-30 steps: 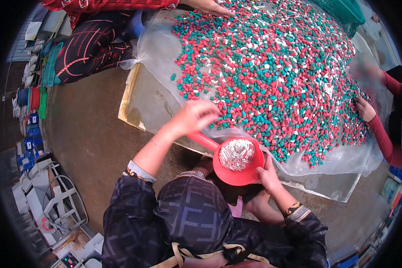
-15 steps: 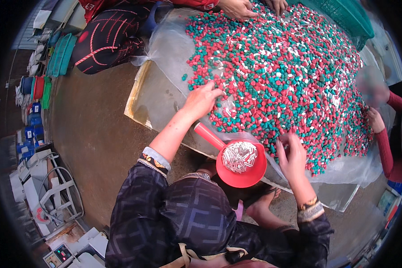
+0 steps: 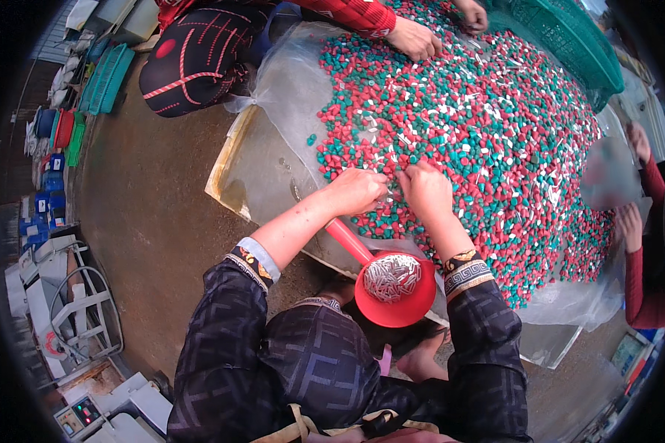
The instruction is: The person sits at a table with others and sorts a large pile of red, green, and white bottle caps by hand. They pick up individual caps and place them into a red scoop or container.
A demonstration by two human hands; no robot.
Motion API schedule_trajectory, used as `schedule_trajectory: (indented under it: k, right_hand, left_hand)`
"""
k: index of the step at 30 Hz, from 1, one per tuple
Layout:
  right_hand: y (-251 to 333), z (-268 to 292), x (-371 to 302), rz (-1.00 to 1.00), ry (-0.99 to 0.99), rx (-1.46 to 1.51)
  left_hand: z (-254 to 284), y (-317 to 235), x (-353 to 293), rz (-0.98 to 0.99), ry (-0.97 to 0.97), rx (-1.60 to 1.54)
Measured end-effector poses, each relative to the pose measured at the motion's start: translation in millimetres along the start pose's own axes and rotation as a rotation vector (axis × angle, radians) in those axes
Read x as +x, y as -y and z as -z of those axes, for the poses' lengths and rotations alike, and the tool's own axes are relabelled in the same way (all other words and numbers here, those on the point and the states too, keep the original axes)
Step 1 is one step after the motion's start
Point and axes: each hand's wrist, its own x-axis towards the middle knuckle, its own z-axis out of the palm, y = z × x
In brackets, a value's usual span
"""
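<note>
A wide heap of small red, green and white pieces (image 3: 480, 192), many of them cone-like, lies spread over a clear plastic sheet (image 3: 295, 70). My left hand (image 3: 353, 192) is at the heap's near edge, fingers closed in a pinch. Just to its right, my right hand (image 3: 427, 192) is also pinched over the pieces. What either hand holds, if anything, is too small or hidden. Below them, close to my lap, a red plastic dipper (image 3: 395, 316) contains many thin white sticks (image 3: 393, 277). Its handle points up and left beneath my left wrist.
Across the heap, a person in red sleeves (image 3: 358, 16) reaches into the pieces with both hands. Another person's red-sleeved arm (image 3: 634, 273) is at the right. A green plastic basket (image 3: 561, 44) stands at the far right. Machinery (image 3: 74, 310) is at the left.
My right hand has moved left and farther in, beside my left hand. My left hand has shifted right and nearer. The far person's hands have moved toward me over the heap.
</note>
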Motion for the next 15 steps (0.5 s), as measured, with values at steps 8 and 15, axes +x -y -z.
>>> schedule_trajectory:
  k: [8,15]
  right_hand:
    - [-10.7,-14.0,49.7,-0.097,-0.210,-0.099]
    - [-10.2,-14.1,54.4,-0.132,-0.203,0.073]
  left_hand:
    - [16.1,36.7,14.5,0.296,-0.337,-1.513]
    - [6.0,43.6,48.5,0.309,-0.334,-0.635]
